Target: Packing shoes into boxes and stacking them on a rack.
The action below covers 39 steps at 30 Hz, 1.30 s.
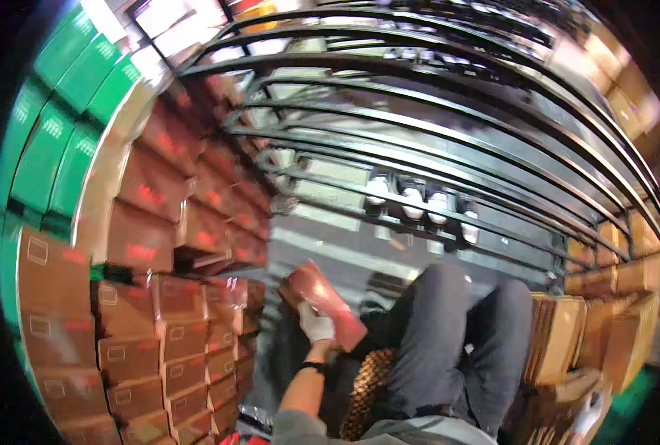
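**Stockroom aisle: boxes, racking, one carton in hand**

Setting: a narrow grey floor strip (345,252) is running between stacked goods and a black metal rack (448,141), whose bars are curving across the upper right of the view. Small white containers (413,202) are sitting in a row behind the lower bars.

Left wall: brown cartons (133,348) are standing in tight columns, each bearing a small pale rectangular label and a reddish mark; green boxes (55,111) are stacked above and behind them.

Right side: flattened tan cardboard sheets (560,334) are leaning upright in bundles.

In hand: the left hand (316,323), gloved in white, is closing its fingers around a reddish-brown carton (321,297), holding it tilted above the floor, just beside the person's grey-trousered knees (448,326).

The right hand (588,417), also gloved, is resting low at the cardboard sheets; its grip cannot be made out.
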Tool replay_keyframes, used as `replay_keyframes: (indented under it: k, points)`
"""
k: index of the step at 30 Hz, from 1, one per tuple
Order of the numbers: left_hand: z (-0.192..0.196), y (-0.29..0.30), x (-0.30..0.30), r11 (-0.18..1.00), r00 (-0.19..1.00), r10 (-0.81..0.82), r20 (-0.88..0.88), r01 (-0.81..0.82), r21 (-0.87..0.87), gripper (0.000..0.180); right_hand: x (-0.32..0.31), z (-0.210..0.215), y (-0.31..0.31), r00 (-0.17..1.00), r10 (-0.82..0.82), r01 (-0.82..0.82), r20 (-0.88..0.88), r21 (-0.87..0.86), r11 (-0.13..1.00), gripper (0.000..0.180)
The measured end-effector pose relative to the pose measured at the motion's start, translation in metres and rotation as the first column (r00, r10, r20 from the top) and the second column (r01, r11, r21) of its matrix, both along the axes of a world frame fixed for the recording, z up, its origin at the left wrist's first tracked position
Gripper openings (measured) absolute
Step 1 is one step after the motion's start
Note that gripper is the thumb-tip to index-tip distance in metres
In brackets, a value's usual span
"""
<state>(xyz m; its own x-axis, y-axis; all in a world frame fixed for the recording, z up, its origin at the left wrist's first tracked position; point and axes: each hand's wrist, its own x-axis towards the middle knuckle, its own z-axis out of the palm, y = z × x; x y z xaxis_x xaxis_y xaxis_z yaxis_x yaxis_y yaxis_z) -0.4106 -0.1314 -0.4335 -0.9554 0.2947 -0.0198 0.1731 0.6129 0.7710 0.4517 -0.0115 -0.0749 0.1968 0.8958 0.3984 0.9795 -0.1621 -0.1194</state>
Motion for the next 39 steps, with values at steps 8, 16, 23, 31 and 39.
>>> replay_keyframes:
  k: [8,16,23,31,39]
  points:
    - [0.300,0.008,0.047,0.715,0.723,-0.626,-0.294,0.682,0.155,0.023,-0.046,0.052,-0.065,0.969,-0.215,0.247,0.122,-0.514,0.822,0.027]
    - [0.381,0.043,0.153,0.001,-0.065,-0.900,-0.431,0.988,-0.152,0.021,0.009,0.085,-0.098,0.799,-0.420,0.230,-0.430,-0.426,0.875,0.033]
    - [0.453,0.047,0.231,0.001,0.038,-0.990,-0.136,0.966,0.260,0.061,-0.133,0.130,-0.030,-0.022,-0.186,-0.219,-0.982,-0.177,0.960,0.014]
    - [0.388,0.087,0.295,0.269,0.303,-0.951,-0.067,0.912,0.309,0.033,-0.375,0.125,0.105,0.027,-0.008,-0.658,-1.000,-0.024,0.753,0.020]
    - [0.405,-0.007,0.158,0.955,0.779,-0.297,0.553,0.229,0.190,0.035,-0.504,-0.191,0.293,0.844,0.314,-0.533,-0.435,-0.614,0.582,0.090]
